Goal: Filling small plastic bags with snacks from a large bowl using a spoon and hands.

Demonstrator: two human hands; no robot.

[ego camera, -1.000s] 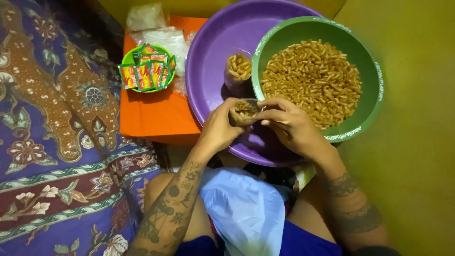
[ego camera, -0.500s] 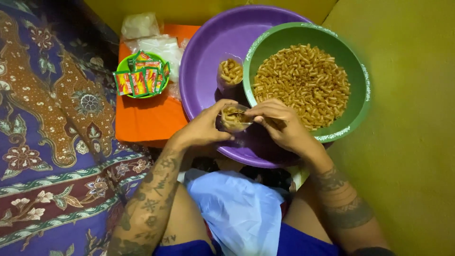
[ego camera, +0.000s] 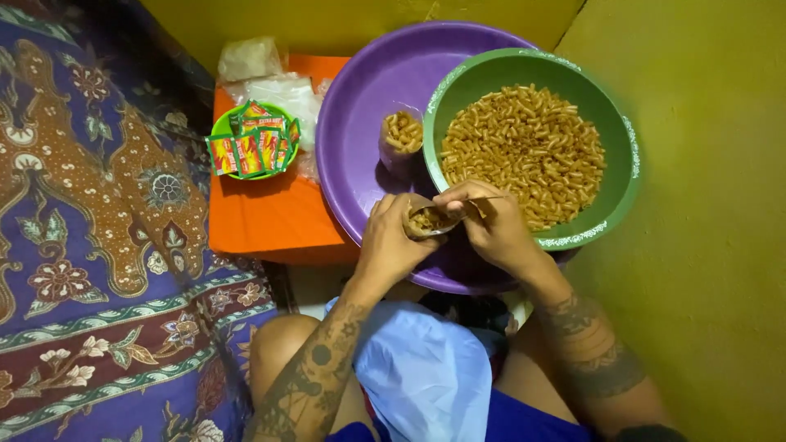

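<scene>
Between the left hand (ego camera: 391,241) and right hand (ego camera: 491,225) sits a thin, clear, glossy plastic bag (ego camera: 427,218). Beyond them, the purple basin (ego camera: 368,106) and green bowl (ego camera: 614,188) look smooth, semi-gloss plastic. Left of the hands lies matt patterned cloth (ego camera: 98,245).

Small clear plastic bag of fried snack sticks (ego camera: 427,218) held betw both hands; 2nd filled clear bag (ego camera: 400,136) upright in purple basin. Red-green sachets (ego camera: 250,147) in green bowl, clear plastic bags (ego camera: 274,86) behind.

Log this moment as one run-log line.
left hand: holds small clear bag of fried macaroni | right hand: pinches bag's top | place: over purple basin, beside green bowl
</scene>
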